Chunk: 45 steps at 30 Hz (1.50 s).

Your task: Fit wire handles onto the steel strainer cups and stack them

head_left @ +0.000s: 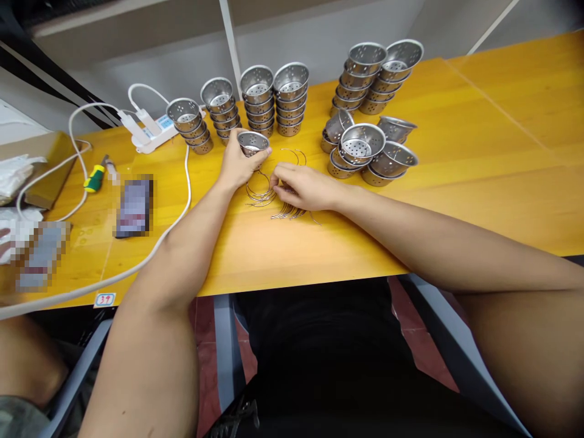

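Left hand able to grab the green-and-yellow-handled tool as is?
Probably not yet: the left hand is gripping a metal cup. A white cable also lies between hand and tool, though likely low enough to reach over.

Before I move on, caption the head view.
Left hand holding a perforated metal cup, right hand by curved wires on a yellow table.

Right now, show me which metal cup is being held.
The metal cup in the left hand; the others sit unheld in stacks or a loose cluster.
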Motion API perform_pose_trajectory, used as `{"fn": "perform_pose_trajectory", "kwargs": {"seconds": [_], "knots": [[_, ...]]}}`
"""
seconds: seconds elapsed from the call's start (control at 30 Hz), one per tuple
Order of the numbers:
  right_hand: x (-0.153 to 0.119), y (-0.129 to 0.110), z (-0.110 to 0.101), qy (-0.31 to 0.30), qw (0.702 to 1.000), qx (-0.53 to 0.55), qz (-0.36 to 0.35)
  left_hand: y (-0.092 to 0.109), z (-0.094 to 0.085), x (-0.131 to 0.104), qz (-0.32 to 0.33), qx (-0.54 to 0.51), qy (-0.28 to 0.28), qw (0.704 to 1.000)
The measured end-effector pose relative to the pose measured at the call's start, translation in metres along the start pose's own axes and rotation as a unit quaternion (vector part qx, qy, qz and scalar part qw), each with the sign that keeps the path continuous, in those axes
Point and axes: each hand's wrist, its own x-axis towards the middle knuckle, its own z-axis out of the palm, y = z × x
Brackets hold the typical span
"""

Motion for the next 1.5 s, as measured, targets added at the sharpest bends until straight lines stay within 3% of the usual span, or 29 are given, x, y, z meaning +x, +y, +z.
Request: {"fn": "perform_pose_trajectory", "kwargs": {"seconds": [0.2, 0.47, 0.67, 0.93, 1.2, 1.5], "knots": [[-0.002, -0.007, -0.004, 0.014, 0.992, 0.08, 0.101, 0.005, 0.0, -0.001, -0.006, 0.002, 0.005, 1.0], [0.0, -0.011, 0.006, 0.048, 0.96, 0.254, 0.108, 0.016, -0.002, -0.004, -0.01, 0.019, 0.006, 1.0], [0.001, -0.015, 0.009, 0.072, 0.934, 0.323, 0.135, 0.018, -0.001, -0.004, 0.001, 0.022, 0.021, 1.0], [0.004, -0.01, 0.007, 0.125, 0.928, 0.315, 0.157, 0.009, -0.005, -0.005, -0.006, 0.018, 0.047, 0.999], [0.004, -0.009, -0.006, 0.157, 0.918, 0.314, 0.184, 0.003, -0.007, -0.002, -0.006, 0.021, 0.038, 0.999], [0.0, 0.002, -0.012, 0.2, 0.948, 0.164, 0.185, 0.002, -0.008, 0.0, -0.005, 0.021, 0.041, 0.999]]}}
